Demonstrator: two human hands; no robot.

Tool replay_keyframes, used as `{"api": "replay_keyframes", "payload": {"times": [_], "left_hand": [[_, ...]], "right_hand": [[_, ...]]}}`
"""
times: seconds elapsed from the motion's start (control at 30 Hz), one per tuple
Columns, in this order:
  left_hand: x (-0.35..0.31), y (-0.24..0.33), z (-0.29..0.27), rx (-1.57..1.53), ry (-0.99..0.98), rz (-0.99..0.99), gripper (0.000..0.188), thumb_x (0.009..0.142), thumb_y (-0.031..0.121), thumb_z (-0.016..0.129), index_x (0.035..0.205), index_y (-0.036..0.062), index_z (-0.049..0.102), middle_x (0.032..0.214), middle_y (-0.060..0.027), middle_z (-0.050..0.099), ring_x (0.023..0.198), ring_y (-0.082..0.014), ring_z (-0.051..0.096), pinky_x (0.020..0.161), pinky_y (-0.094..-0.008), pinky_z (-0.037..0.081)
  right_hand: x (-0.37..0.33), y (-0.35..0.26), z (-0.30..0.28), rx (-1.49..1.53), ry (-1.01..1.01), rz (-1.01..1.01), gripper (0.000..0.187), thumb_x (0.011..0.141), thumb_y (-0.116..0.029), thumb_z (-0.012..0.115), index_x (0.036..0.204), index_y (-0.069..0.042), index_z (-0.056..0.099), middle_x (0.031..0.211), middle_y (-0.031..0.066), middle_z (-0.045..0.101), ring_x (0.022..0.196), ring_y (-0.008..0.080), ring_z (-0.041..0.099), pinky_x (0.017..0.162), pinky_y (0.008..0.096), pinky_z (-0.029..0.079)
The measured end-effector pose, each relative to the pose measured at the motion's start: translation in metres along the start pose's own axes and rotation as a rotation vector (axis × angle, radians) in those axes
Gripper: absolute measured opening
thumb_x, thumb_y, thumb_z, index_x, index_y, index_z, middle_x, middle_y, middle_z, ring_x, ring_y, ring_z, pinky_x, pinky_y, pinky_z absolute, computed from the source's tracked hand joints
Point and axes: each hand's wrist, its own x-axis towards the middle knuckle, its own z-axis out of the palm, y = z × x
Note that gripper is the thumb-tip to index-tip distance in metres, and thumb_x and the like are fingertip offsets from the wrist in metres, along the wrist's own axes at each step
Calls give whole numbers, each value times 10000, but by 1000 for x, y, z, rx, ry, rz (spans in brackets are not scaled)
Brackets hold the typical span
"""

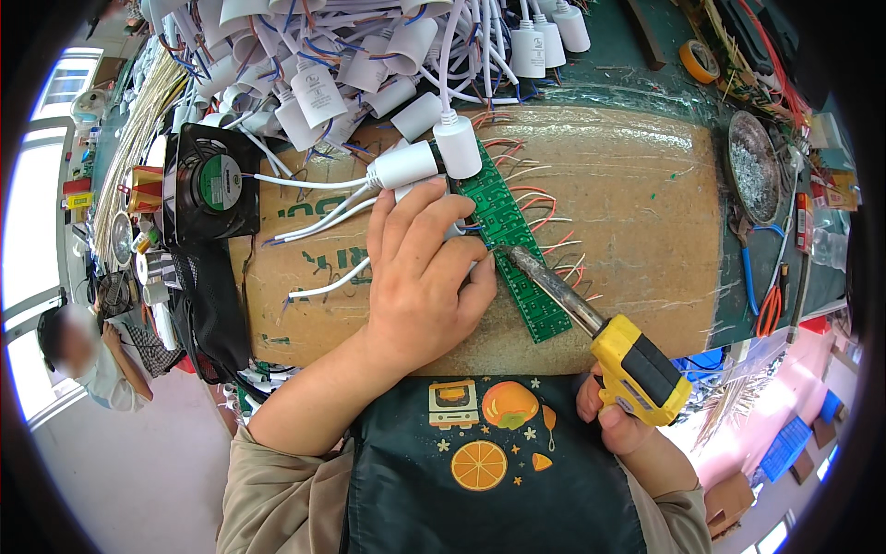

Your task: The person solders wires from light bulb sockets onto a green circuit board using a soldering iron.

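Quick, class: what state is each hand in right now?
Left hand: bent at the edge of the green circuit board; grip cannot be told.
Right hand: closed, holding the yellow-and-black soldering iron.

I hold a soldering iron of smooth plastic and dull, stained metal; the circuit board looks glossy, the cardboard scuffed, the white cylinders at eleven o'clock smooth plastic.

Green block letters on my cardboard mat. Grey print on white cable housings, labels on fan and my soldering iron: too small to read.
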Motion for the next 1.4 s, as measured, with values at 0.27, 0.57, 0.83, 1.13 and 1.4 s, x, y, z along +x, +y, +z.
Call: {"api": "replay_keyframes", "payload": {"times": [0.27,0.57,0.83,1.13,1.4], "left_hand": [[1,0,0,7,4,5,177,670,59,755,800,88,639,1150,-103,624,1214,-347,558,1089,-586,335],[2,0,0,1,6,-1,177,667,55,753,797,89,638,1141,-103,626,1210,-347,561,1088,-575,337],[3,1,0,15,14,6,172,673,54,749,793,93,632,1143,-101,627,1199,-345,566,1087,-574,340],[1,1,1,20,9,1,165,681,61,753,790,93,634,1150,-102,626,1200,-348,563,1079,-578,345],[2,2,-1,46,-21,5,178,695,63,775,814,99,647,1188,-115,613,1237,-370,545,1082,-572,359]], "right_hand": [[4,-6,0,-36,-18,32,330,939,-320,671,746,-71,572,658,31,529,583,178,516,545,321,407],[-4,-8,3,119,73,61,360,909,-376,725,802,-66,578,679,20,531,597,144,506,545,292,411],[13,-20,10,196,229,-70,915,782,-468,853,1447,-52,382,833,51,560,700,190,578,628,340,501],[25,-19,2,291,252,-92,852,767,-394,886,1405,-54,435,811,46,555,643,155,546,566,306,471],[24,-8,-2,241,250,-94,837,795,-403,861,1420,-54,428,801,37,543,641,145,528,555,301,459]]}}
